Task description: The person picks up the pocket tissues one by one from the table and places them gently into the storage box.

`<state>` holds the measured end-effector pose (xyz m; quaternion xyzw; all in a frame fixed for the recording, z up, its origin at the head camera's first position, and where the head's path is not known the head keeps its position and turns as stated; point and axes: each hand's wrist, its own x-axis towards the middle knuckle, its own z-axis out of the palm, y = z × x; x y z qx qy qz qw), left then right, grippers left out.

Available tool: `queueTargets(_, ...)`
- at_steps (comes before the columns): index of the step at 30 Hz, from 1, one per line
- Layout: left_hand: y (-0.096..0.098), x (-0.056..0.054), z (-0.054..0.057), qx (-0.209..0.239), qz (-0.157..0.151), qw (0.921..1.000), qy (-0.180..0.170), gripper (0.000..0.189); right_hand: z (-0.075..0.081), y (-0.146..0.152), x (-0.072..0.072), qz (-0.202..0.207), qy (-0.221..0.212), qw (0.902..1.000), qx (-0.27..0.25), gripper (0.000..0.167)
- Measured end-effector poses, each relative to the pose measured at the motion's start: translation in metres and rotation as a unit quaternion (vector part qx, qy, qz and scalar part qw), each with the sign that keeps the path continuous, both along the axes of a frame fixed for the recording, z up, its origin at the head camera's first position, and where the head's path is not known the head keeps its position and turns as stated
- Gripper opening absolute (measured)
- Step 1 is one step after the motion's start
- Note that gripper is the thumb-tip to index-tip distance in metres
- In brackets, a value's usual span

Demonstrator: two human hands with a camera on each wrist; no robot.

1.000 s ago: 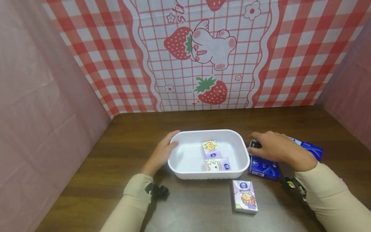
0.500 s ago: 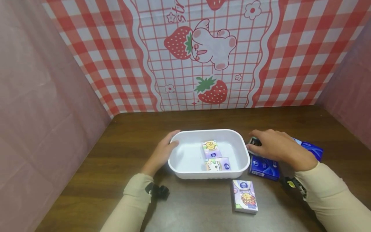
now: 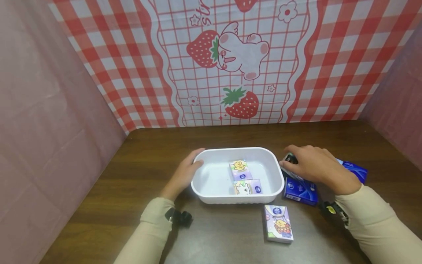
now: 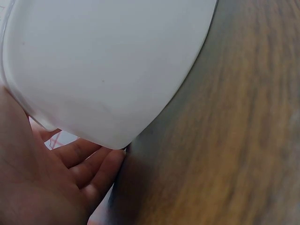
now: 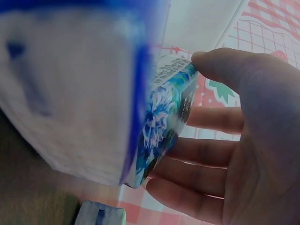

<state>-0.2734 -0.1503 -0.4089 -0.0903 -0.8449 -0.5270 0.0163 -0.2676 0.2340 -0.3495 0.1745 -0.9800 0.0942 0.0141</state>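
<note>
My left hand (image 3: 182,175) grips the left rim of a white plastic tub (image 3: 237,199), thumb over the edge and fingers outside, as the left wrist view also shows. Two cartoon tissue packs, one with a yellow figure (image 3: 239,168) and one with a white bear (image 3: 244,188), lie in the tub. Just right of it, my right hand (image 3: 311,165) pinches a dark flower-print tissue pack (image 5: 158,117) between thumb and fingers. That pack is tilted, and the hand covers much of it in the head view. A blue tissue pack (image 3: 300,191) lies below this hand.
Another blue pack (image 3: 356,171) lies behind the right wrist, partly hidden. A purple cartoon tissue pack (image 3: 278,224) lies in front of the tub on the brown wooden table (image 3: 138,161). A checked strawberry cloth (image 3: 244,69) hangs at the back, pink cloth (image 3: 49,110) at the sides.
My right hand has raised and tilted the flower-print pack slightly, showing more of the blue pack beneath. The left hand and the tub have stayed in place.
</note>
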Motion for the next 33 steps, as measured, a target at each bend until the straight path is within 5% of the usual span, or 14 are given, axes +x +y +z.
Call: queueTargets(33,0.0000,0.0002,-0.0025,0.002,-0.001,1.0000,-0.007,0.044,0.0048,-0.0008,-0.0020,-0.031,0.052,0.9981,-0.007,0.064)
